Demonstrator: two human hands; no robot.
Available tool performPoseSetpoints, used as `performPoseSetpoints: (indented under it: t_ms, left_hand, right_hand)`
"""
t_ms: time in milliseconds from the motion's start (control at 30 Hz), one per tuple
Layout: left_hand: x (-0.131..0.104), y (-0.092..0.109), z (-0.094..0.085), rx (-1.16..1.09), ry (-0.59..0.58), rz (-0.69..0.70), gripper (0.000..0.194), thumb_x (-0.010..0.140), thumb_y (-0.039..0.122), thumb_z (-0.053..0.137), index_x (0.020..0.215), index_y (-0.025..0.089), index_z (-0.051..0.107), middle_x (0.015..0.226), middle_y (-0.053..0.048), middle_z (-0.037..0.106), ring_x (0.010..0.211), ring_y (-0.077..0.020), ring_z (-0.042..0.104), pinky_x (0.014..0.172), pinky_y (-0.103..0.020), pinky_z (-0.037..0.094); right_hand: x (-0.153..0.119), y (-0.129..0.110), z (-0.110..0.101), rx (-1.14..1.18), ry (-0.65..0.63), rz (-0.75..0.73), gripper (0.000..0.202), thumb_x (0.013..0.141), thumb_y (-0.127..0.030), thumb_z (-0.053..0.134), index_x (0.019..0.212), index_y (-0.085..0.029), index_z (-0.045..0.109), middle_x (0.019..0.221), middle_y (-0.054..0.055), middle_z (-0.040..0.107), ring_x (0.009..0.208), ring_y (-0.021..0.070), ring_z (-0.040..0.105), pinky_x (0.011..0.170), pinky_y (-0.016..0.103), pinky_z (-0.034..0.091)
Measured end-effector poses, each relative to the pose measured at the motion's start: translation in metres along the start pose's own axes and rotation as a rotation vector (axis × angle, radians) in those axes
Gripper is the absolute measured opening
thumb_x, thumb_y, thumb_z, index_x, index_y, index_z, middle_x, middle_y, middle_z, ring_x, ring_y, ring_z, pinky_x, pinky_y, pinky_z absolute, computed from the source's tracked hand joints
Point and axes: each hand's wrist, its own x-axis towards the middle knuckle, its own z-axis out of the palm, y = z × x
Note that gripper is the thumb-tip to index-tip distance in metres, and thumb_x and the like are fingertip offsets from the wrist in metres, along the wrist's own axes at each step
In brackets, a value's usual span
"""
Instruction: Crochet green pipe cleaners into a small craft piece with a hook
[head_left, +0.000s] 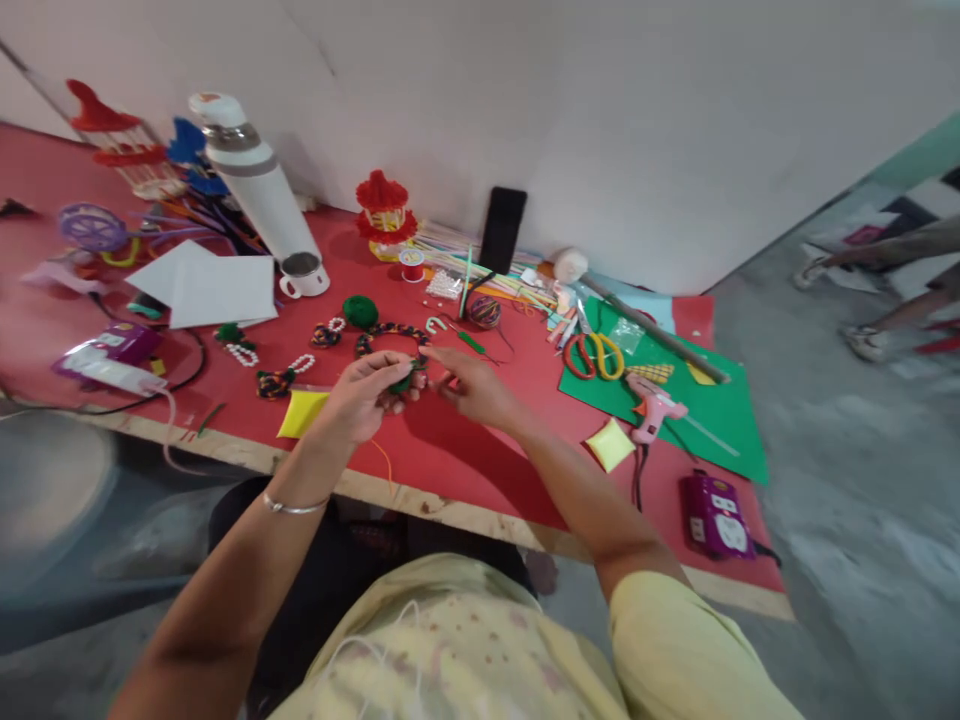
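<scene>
Over the front of the red table, my left hand point(373, 392) pinches a small piece of dark green yarn work point(406, 380) between thumb and fingers. Close by on the right is my right hand point(480, 388), its index finger reaching to the green piece and its other fingers curled. Whether it holds a thread is too small to tell. Just beyond both hands lies a dark multicoloured braided ring point(390, 330). A green yarn ball point(361, 311), a multicoloured yarn ball point(484, 311) and a green-handled crochet hook point(472, 342) lie around it.
Scissors point(594, 356) and a pink glue gun point(654, 408) rest at right near a purple power box point(718, 515). A tall white flask point(259, 185), a metal cup point(304, 275) and a phone point(502, 229) stand behind. Beaded yarn pieces point(275, 383) lie left.
</scene>
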Motion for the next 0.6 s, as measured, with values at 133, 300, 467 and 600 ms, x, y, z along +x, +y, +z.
performPoseSetpoints:
  t_ms: [133,300,467,600]
  left_hand:
    - [-0.005,0.0,-0.01,0.026,0.022,0.018,0.036,0.068,0.043,0.095,0.082,0.017,0.074,0.071,-0.005,0.076,0.058,-0.0137,0.068,0.045,-0.018,0.045]
    - [-0.01,-0.014,-0.029,0.021,0.028,-0.013,0.037,0.074,0.048,0.092,0.08,0.015,0.076,0.073,-0.007,0.077,0.063,-0.0146,0.071,0.049,-0.019,0.048]
    - [-0.021,-0.009,-0.045,0.039,0.063,0.002,0.031,0.07,0.029,0.092,0.094,0.014,0.079,0.081,-0.008,0.081,0.064,-0.0143,0.072,0.052,-0.019,0.049]
    - [-0.034,-0.003,-0.062,0.13,0.067,0.02,0.037,0.07,0.018,0.086,0.106,0.013,0.081,0.097,-0.011,0.083,0.06,-0.0112,0.069,0.048,-0.019,0.046]
  right_hand:
    - [-0.031,0.014,-0.078,-0.632,0.244,0.267,0.035,0.101,-0.031,0.054,0.125,-0.025,0.078,0.124,0.012,0.082,0.108,0.0267,0.075,0.098,0.041,0.057]
    - [-0.064,0.061,-0.166,-1.047,0.225,0.812,0.052,0.096,-0.036,0.056,0.141,-0.011,0.064,0.124,0.029,0.074,0.111,0.0394,0.073,0.091,0.049,0.055]
    - [-0.059,0.096,-0.184,-1.042,0.101,0.926,0.063,0.087,-0.043,0.068,0.142,-0.013,0.06,0.117,0.026,0.075,0.11,0.0411,0.074,0.087,0.047,0.055]
    - [-0.058,0.093,-0.199,-1.005,0.185,0.984,0.083,0.083,-0.053,0.072,0.153,-0.017,0.05,0.127,0.032,0.072,0.122,0.0485,0.07,0.09,0.056,0.055]
